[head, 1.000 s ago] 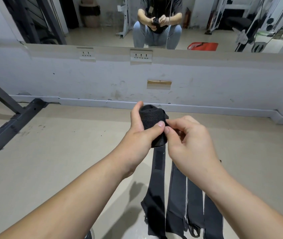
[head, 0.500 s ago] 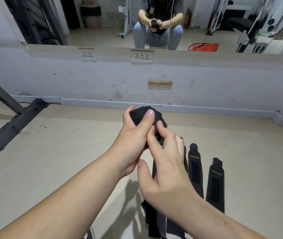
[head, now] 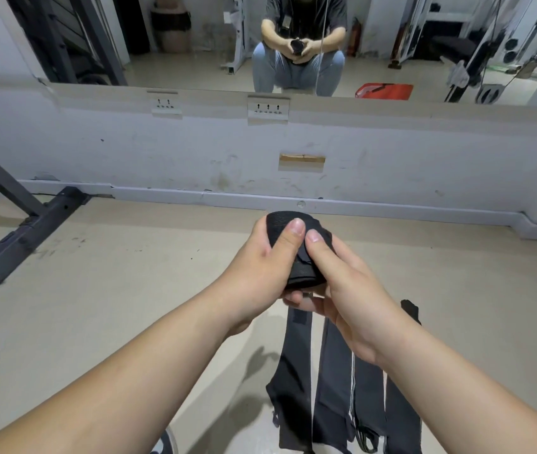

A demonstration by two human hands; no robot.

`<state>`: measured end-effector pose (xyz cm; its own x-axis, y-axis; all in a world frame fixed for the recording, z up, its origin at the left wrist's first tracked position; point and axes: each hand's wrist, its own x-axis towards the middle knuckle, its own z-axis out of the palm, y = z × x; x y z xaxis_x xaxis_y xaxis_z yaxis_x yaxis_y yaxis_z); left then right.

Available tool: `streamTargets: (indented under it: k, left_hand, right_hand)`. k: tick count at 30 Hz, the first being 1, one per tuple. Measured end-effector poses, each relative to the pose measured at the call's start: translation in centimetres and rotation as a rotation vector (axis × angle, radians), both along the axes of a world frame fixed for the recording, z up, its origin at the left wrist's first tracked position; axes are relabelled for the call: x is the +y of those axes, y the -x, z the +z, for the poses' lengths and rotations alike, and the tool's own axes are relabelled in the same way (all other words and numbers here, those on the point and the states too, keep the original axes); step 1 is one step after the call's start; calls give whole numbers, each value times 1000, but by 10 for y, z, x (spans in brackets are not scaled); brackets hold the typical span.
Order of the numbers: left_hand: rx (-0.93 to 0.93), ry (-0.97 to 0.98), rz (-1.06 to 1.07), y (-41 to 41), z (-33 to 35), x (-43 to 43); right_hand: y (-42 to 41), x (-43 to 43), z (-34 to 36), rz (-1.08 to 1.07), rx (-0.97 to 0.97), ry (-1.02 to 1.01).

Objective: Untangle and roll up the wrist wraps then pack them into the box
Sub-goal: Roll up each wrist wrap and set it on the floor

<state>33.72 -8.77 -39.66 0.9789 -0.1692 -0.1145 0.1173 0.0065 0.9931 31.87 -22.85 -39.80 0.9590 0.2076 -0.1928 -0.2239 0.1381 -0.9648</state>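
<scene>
Head view: where is the wrist wrap (head: 296, 257) now?
— Held up off the floor (head: 129, 290) as a fat black roll, between both hands. The left hand (head: 254, 273) is curled round it, thumb pressed on top. The right hand (head: 355, 290) clamps it from the other side, thumb on the cloth, fingers under.
Is that one finished?
— Nearly, I'd judge. A tail (head: 298, 322) runs out below the roll toward the floor (it looks like the same wrap, though the hands hide the join).
And the others?
— Below the roll and a little to its right, flat wraps (head: 334, 388) lie side by side, untangled but unrolled. So the untangling seems done, the rolling barely started.
The box?
— Not in view; nothing packed that I can see.
</scene>
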Motion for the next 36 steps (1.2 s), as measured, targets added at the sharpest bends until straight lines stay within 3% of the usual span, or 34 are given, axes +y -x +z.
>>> streamTargets:
  k: [9, 17, 21, 25, 29, 31, 36]
  left_hand:
    - [200, 239, -42, 1, 3, 2]
    - [252, 249, 11, -2, 2, 5]
    - [176, 201, -11, 1, -5, 2]
    - [85, 134, -91, 1, -12, 5]
    - [20, 66, -33, 0, -17, 4]
    - [19, 49, 0, -1, -18, 0]
    - [55, -69, 51, -7, -26, -1]
  right_hand:
    - [-7, -9, -6, -59, 63, -34]
    - [-12, -11, -12, -116, 96, -63]
    - [-9, -7, -16, -46, 85, -85]
    - [-10, -13, -12, -63, 195, -229]
    - [-15, -18, -8, -18, 265, -292]
    - [-17, -17, -8, 12, 244, -209]
    - [-14, -12, -16, -31, 100, 271]
